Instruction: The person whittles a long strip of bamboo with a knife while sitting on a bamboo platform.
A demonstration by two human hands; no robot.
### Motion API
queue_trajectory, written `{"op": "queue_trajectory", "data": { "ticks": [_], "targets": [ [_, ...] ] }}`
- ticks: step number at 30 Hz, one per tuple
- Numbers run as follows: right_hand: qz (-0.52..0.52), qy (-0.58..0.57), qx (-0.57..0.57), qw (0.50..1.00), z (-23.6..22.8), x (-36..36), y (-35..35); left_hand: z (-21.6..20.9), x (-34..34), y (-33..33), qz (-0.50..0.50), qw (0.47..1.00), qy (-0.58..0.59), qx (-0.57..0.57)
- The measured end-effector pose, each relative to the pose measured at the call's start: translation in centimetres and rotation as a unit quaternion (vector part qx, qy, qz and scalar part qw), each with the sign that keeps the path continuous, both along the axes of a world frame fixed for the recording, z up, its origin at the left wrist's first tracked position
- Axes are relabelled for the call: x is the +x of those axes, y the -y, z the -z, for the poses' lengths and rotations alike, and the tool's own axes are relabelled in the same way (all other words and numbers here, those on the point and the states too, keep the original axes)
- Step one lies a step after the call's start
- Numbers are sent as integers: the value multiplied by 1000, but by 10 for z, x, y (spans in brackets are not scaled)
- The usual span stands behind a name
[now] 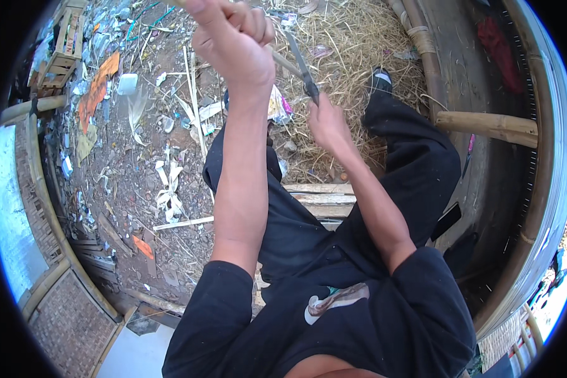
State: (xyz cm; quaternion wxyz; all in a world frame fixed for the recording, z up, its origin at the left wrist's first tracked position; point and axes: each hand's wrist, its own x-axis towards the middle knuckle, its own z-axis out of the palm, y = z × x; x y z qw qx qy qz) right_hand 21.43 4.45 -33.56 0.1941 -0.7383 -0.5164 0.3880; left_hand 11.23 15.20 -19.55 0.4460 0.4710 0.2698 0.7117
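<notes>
My left hand (236, 38) is raised near the upper edge, its fingers curled closed around a thin pale strip (286, 63) that looks like bamboo. Most of the strip is hidden by the fist; a short length shows to the right of it, slanting down to the knife. My right hand (329, 126) sits lower and further right, closed on the dark handle of a knife (299, 57). The blade points up and away, crossing or lying close beside the strip; whether they touch I cannot tell.
I sit on wooden slats (321, 196), legs bent apart. Dry straw (340, 38) covers the ground ahead; litter and an orange scrap (97, 88) lie left. A wooden crate (63, 47) stands far left. A bamboo pole (488, 126) juts in at right. Woven panels (72, 321) line the lower left.
</notes>
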Motion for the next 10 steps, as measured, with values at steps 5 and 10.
{"op": "queue_trajectory", "data": {
  "ticks": [5,10],
  "targets": [
    [77,-106,220,967,-85,-9,-5,-5,-9,9,-11,1000,8,-19],
    [3,12,50,999,-20,-12,0,-5,3,8,-4,1000,-13,-6]
  ]
}}
